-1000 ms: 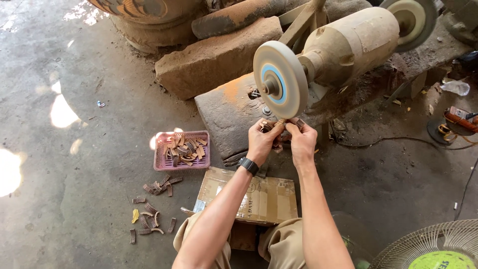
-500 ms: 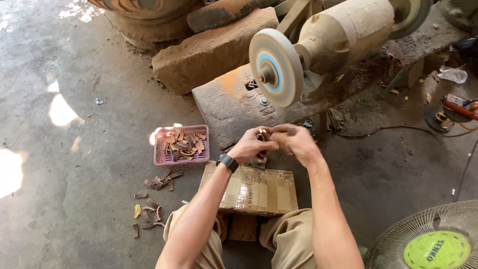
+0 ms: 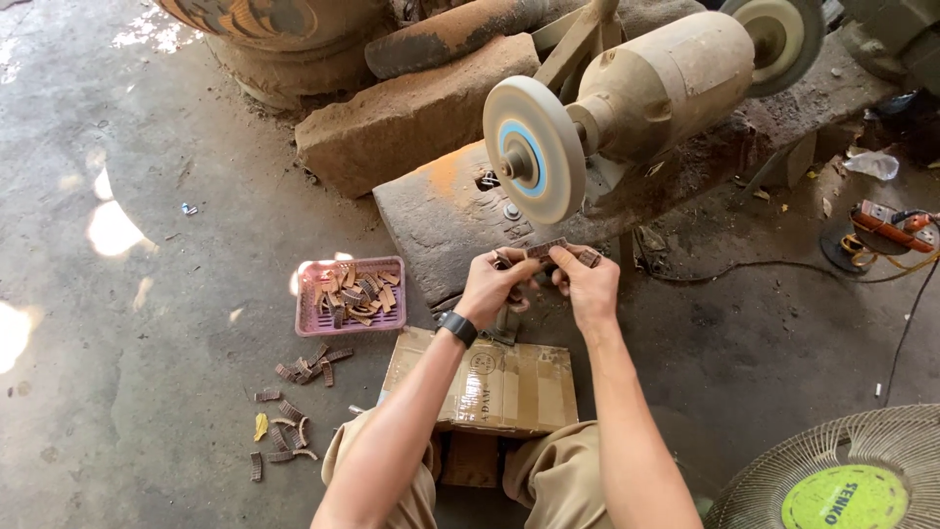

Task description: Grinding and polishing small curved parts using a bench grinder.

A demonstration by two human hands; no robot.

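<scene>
- Bench grinder motor (image 3: 656, 93), upper centre of the frame: dusty drum body on a stone slab (image 3: 441, 211), raised so its wheels clear the floor.
- Pedestal fan (image 3: 842, 480), lower right corner: wire guard tilted up toward the seated person, apparently for cooling.
- Buffing wheel (image 3: 534, 147), centre: pale disc with blue hub, face turned toward the person, just above the hands.
- Cardboard box (image 3: 494, 387), lower centre: flat between the knees, directly under the hands, probably as a low worktop or catch surface.
- Pink basket (image 3: 351, 294), left of centre: on the floor within the left arm's reach, filled with small ridged brown pieces.
- Loose pieces (image 3: 294, 392), lower left: scattered on the floor below the basket, kept apart from it.
- Left hand (image 3: 494, 284): fingers curled, pinching one end of the metal strip.
- Right hand (image 3: 583, 279): fingers pinching the other end.
- Metal strip (image 3: 548, 248): small, dark, held level between both hands just below the wheel's rim, not touching it.
</scene>
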